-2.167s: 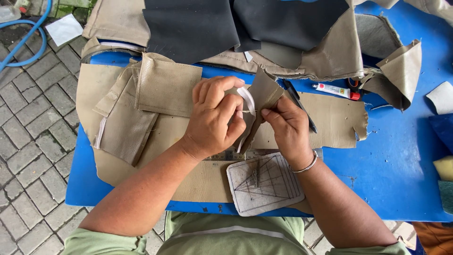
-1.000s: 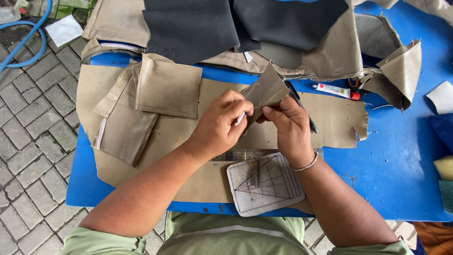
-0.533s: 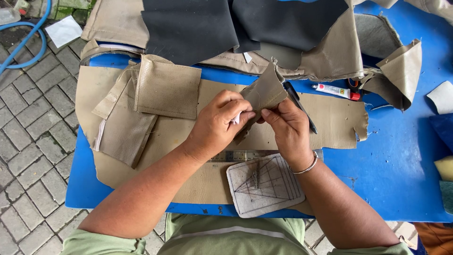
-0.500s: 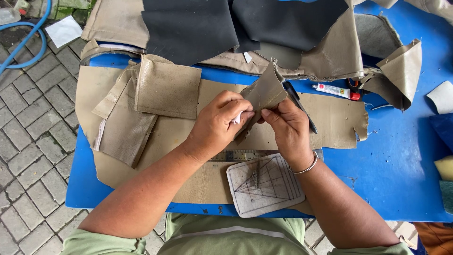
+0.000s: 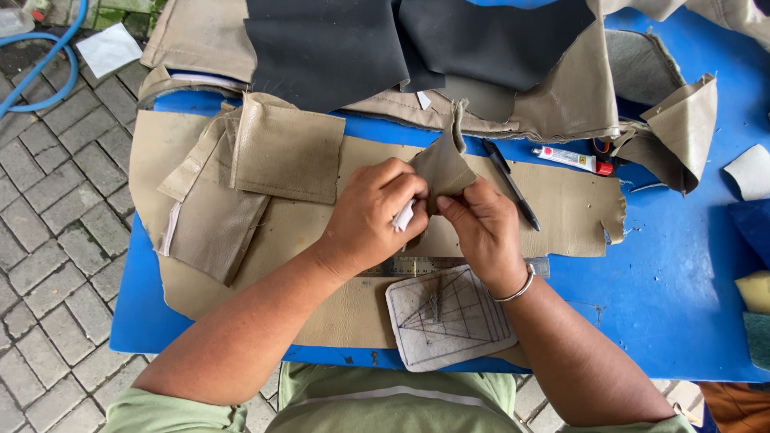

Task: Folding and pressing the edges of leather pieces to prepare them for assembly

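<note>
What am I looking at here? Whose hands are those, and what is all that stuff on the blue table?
There is no machine here, only a person working with bare hands. The one picture comes from a camera worn on the person's head, looking down, so you see the arms from above.

The left hand and the right hand pinch a small folded tan leather piece between them. A bit of white strip shows at the left fingers.

On the blue table lies a big tan leather sheet. On it are a tan pocket piece, a black pen, a metal ruler and a white pad with drawn lines. A small glue tube lies farther back, beside black sheets.
</note>
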